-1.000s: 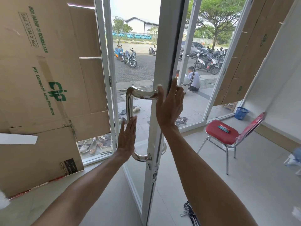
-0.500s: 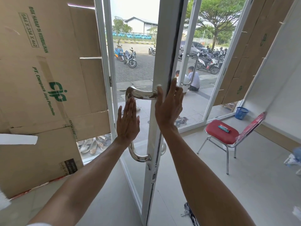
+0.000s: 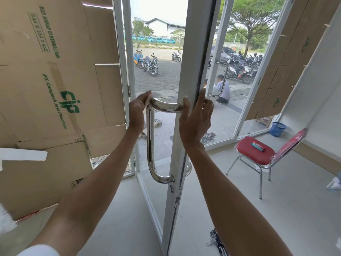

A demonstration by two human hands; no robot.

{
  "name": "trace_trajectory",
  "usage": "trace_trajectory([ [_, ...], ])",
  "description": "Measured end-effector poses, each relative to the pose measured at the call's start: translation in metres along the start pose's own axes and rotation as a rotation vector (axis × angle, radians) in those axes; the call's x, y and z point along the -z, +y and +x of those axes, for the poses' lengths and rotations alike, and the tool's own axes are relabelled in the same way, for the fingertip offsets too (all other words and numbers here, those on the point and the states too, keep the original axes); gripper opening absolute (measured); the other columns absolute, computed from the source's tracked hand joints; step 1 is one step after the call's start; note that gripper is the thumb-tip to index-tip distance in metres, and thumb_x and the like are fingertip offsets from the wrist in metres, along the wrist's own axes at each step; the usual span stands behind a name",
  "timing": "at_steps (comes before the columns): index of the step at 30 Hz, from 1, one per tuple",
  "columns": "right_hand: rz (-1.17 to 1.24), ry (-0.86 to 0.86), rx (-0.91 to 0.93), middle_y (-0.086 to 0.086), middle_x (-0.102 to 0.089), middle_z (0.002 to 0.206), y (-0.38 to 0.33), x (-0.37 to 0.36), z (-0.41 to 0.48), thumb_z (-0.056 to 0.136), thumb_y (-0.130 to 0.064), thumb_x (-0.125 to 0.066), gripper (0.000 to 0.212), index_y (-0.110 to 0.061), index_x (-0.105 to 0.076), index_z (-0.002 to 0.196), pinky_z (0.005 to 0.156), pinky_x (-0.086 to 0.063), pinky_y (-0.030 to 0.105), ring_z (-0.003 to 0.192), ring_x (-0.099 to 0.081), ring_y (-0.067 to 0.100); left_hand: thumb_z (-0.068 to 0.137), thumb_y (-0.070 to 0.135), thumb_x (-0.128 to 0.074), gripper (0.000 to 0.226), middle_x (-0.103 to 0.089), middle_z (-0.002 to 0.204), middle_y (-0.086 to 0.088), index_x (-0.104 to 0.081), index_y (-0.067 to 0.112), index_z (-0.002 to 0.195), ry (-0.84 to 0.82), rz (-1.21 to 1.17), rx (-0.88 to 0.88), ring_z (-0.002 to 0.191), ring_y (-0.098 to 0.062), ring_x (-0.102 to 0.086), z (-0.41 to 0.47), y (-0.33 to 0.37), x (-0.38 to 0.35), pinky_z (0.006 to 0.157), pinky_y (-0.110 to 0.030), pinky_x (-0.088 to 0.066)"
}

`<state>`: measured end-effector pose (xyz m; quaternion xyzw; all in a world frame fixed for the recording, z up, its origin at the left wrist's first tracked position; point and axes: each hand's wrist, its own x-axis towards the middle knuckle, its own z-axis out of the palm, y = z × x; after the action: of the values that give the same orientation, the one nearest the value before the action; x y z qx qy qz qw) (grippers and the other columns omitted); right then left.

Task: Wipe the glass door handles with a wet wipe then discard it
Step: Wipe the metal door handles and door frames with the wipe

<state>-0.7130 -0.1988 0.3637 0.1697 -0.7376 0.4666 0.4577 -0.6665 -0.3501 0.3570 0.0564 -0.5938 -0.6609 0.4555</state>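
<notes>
My left hand [image 3: 137,111] curls over the top bend of the door handle [image 3: 150,145], pressing the wipe [image 3: 149,100] against the metal. My right hand [image 3: 195,119] lies flat, fingers straight, against the door frame [image 3: 191,52].

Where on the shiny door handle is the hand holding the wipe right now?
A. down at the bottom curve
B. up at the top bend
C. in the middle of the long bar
B: the left hand holds the wet wipe against the top bend of the handle; the long bar and the bottom curve have no hand on them.
</notes>
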Motion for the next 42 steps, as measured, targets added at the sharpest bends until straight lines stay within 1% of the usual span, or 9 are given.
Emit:
trace_trajectory([
  [3,-0.012,-0.005,-0.005,0.014,-0.059,0.114,0.002,0.000,0.001,0.095,-0.040,-0.057,0.056,-0.007,-0.049,0.138,0.069,-0.054,0.036,0.105,-0.057,0.027,0.083,0.019,-0.029,0.052,-0.071,0.102,-0.019,-0.068,-0.005,0.108,-0.127,0.047,-0.066,0.090,-0.019,-0.067,0.002,0.022,-0.013,0.075,-0.022,-0.052],
  [9,0.002,-0.028,0.004,0.013,-0.059,0.113,0.004,0.003,0.003,0.095,-0.042,-0.055,0.056,-0.006,-0.049,0.138,0.070,-0.054,0.036,0.105,-0.058,0.026,0.100,0.030,-0.035,0.041,-0.068,0.079,-0.003,-0.073,0.020,0.088,0.028,0.270,-0.164,0.069,-0.015,-0.058,-0.003,-0.014,-0.008,0.065,-0.031,-0.041],
  [13,-0.002,-0.025,0.006,0.013,-0.058,0.110,0.004,0.004,0.003,0.095,-0.041,-0.055,0.056,-0.006,-0.050,0.137,0.065,-0.052,0.033,0.103,-0.057,0.027,0.089,0.039,-0.032,0.037,-0.034,0.056,0.000,-0.039,0.019,0.059,0.170,0.386,0.028,0.051,-0.009,-0.030,-0.014,-0.018,-0.006,0.060,-0.032,-0.024],
  [15,-0.006,-0.023,0.003,0.013,-0.058,0.110,0.004,0.004,0.004,0.095,-0.042,-0.055,0.056,-0.006,-0.049,0.137,0.065,-0.052,0.033,0.103,-0.057,0.027,0.091,0.040,-0.030,0.038,-0.031,0.055,0.003,-0.051,0.018,0.069,0.151,0.448,-0.039,0.047,-0.005,-0.027,-0.026,-0.025,-0.004,0.055,-0.031,-0.024],
  [18,-0.015,-0.027,-0.011,0.013,-0.058,0.113,0.004,0.002,0.003,0.096,-0.043,-0.054,0.057,-0.007,-0.048,0.139,0.067,-0.053,0.035,0.105,-0.057,0.027,0.097,0.033,-0.025,0.052,-0.051,0.060,0.002,-0.060,0.017,0.132,0.098,0.604,-0.221,0.049,-0.002,-0.044,-0.043,-0.036,-0.002,0.050,-0.023,-0.036],
  [20,-0.017,-0.026,-0.012,0.013,-0.058,0.114,0.004,0.001,0.002,0.096,-0.043,-0.054,0.057,-0.007,-0.048,0.139,0.068,-0.053,0.035,0.106,-0.057,0.027,0.095,0.027,-0.027,0.060,-0.068,0.116,-0.017,-0.036,0.010,0.152,0.059,0.716,-0.271,0.090,-0.015,-0.067,-0.049,-0.047,-0.001,0.077,-0.029,-0.052],
  [22,-0.021,-0.028,-0.010,0.013,-0.058,0.114,0.005,0.001,0.002,0.096,-0.044,-0.054,0.057,-0.007,-0.048,0.139,0.068,-0.053,0.035,0.106,-0.057,0.026,0.095,0.027,-0.030,0.067,-0.028,0.160,-0.016,-0.017,0.004,0.156,0.000,0.859,-0.339,0.142,-0.027,-0.039,-0.055,-0.064,0.000,0.113,-0.042,-0.038],
  [25,-0.021,-0.031,-0.010,0.013,-0.058,0.115,0.004,0.001,0.002,0.095,-0.044,-0.055,0.056,-0.008,-0.049,0.138,0.070,-0.053,0.035,0.107,-0.057,0.026,0.091,0.020,-0.044,0.080,0.003,0.166,-0.009,-0.002,0.004,0.157,-0.004,1.029,-0.320,0.154,-0.020,-0.006,-0.063,-0.075,-0.006,0.122,-0.051,-0.021],
  [42,-0.003,-0.051,-0.007,0.012,-0.058,0.114,0.001,0.005,0.002,0.096,-0.046,-0.050,0.057,-0.008,-0.048,0.139,0.070,-0.053,0.035,0.106,-0.057,0.027,0.079,0.018,-0.060,0.095,0.003,0.166,-0.012,-0.008,0.019,0.159,0.092,1.393,-0.273,0.154,-0.022,0.002,-0.052,-0.049,-0.021,0.121,-0.053,-0.015],
])
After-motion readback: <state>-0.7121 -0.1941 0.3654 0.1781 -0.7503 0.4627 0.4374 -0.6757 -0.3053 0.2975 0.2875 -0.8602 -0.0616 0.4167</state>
